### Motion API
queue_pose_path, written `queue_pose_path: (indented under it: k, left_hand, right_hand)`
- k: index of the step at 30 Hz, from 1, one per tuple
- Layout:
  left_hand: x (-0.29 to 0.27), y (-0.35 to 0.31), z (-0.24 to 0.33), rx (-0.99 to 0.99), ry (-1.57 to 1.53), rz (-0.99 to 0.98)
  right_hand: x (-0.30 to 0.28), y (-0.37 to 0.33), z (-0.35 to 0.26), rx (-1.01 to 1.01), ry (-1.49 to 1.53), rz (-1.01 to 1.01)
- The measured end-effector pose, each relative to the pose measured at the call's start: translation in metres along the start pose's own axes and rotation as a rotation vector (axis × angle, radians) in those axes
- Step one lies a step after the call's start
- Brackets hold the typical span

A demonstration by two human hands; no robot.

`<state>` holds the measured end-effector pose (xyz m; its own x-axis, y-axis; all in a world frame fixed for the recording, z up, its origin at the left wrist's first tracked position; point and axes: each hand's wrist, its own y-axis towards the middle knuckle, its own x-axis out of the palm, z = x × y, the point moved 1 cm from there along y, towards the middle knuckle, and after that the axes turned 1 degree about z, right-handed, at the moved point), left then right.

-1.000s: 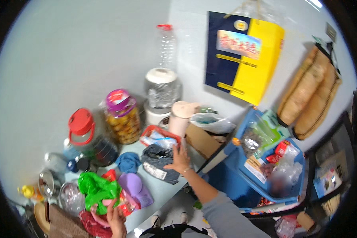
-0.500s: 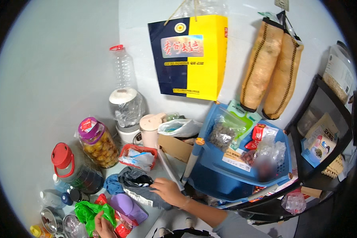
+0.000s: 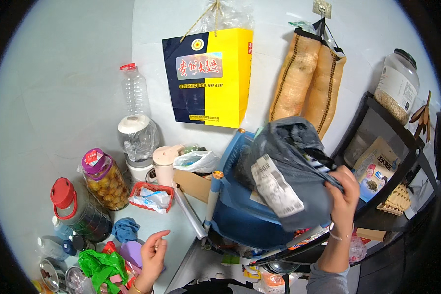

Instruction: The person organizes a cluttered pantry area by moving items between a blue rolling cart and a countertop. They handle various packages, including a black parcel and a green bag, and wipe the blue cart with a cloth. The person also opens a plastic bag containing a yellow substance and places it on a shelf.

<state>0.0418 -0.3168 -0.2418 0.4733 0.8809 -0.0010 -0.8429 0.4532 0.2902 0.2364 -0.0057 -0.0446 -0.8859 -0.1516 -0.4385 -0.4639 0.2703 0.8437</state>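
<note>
A dark grey plastic mailing bag [image 3: 291,181] with a white printed label hangs in the air in front of the blue basket. At its right edge my right hand [image 3: 345,191] is closed on the plastic, and the bag's mouth gapes partly near my fingers. My left hand [image 3: 154,255] is over the table's front part, index finger stretched and the others loosely bent, holding nothing. Beside it lie a crumpled green plastic bag [image 3: 102,267] and a purple object [image 3: 131,252], partly hidden by the hand. A blue cloth [image 3: 126,229] lies farther back.
A blue basket [image 3: 225,196] on a rack stands behind the bag, its contents mostly covered. Jars, including one with a purple lid [image 3: 105,179], line the table's left side. A red tray [image 3: 152,197] and pink jug [image 3: 166,166] stand at the back; a black shelf [image 3: 411,147] stands right.
My right hand has lifted the grey mailing bag off the table and carried it right, in front of the basket. My left hand has moved right and up, away from the green bag.
</note>
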Motion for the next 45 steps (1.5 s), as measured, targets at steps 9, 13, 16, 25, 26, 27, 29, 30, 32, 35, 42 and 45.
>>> queue_pose_path:
  k: [9, 13, 16, 25, 26, 27, 29, 30, 32, 35, 42, 45]
  left_hand:
    - [0.120, 0.146, 0.090, 0.739, 0.528, -0.493]
    - [0.182, 0.198, 0.066, 0.743, 1.028, -0.775]
    - [0.224, 0.245, 0.033, 0.671, 1.265, -0.767]
    - [0.320, 0.313, -0.018, 0.876, 1.406, -0.536]
    - [0.324, 0.316, -0.018, 0.887, 1.433, -0.509]
    - [0.326, 0.319, -0.019, 0.896, 1.460, -0.481]
    - [0.332, 0.323, -0.020, 0.923, 1.467, -0.448]
    - [0.334, 0.325, -0.020, 0.941, 1.448, -0.443]
    - [0.335, 0.327, -0.021, 0.972, 1.419, -0.440]
    - [0.328, 0.337, -0.040, 1.037, 1.455, -0.676]
    - [0.266, 0.297, 0.040, 1.539, 1.321, -1.115]
    - [0.223, 0.281, 0.060, 1.531, 1.290, -1.235]
  right_hand:
    - [0.026, -0.008, 0.064, 0.111, -0.178, 0.001]
    - [-0.015, -0.026, 0.046, 0.225, -0.112, 0.261]
    - [-0.028, -0.036, 0.045, 0.196, -0.120, 0.287]
    - [-0.040, -0.062, 0.068, 0.405, -0.033, 0.218]
    - [-0.041, -0.062, 0.068, 0.396, -0.043, 0.201]
    - [-0.041, -0.061, 0.069, 0.401, -0.041, 0.186]
    - [-0.043, -0.060, 0.068, 0.437, -0.041, 0.153]
    - [-0.043, -0.060, 0.069, 0.453, -0.040, 0.135]
    - [-0.041, -0.059, 0.076, 0.397, -0.062, 0.186]
    - [-0.037, -0.052, 0.077, 0.380, -0.065, 0.191]
    - [-0.029, -0.031, 0.086, 0.327, -0.069, 0.139]
    - [-0.006, -0.015, 0.092, 0.250, -0.005, 0.000]
